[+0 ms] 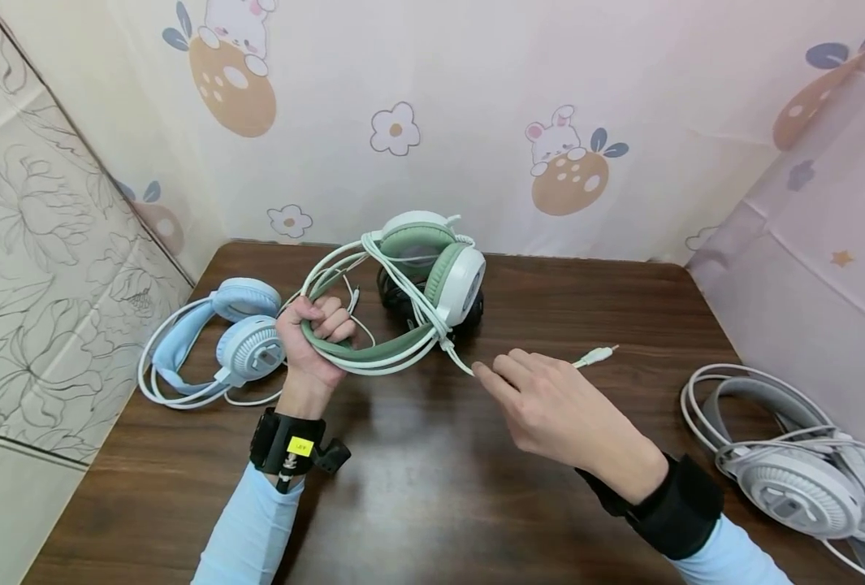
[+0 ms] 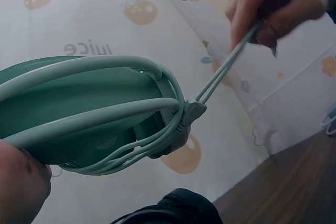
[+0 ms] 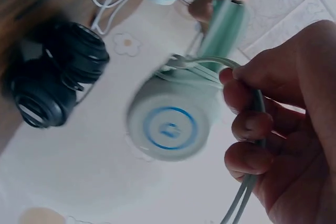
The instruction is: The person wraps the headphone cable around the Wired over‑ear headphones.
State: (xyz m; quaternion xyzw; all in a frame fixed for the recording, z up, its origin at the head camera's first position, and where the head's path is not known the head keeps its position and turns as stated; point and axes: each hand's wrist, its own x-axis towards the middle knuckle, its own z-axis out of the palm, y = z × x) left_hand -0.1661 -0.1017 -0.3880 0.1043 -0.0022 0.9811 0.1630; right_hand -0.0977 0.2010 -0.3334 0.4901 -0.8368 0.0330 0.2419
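Under your hands spreads the dark wood-grain table (image 1: 403,504). Raised above it, between and just ahead of your hands, are over-ear headphones (image 1: 467,284): white frame, twin headband tubes, soft green headband padding and ear cushions, a blue ring on one cup. Your left hand (image 1: 311,349) grips their headband; your right hand (image 1: 538,398), well apart from it, has fingers curled around the pale cable (image 1: 457,357), bundled around the headphones. The cable's slim plug (image 1: 594,356) pokes out beyond your right hand.

Pale blue sleeves (image 1: 249,528) meet black wristbands (image 1: 676,508), the left one bearing a yellow label (image 1: 300,446).
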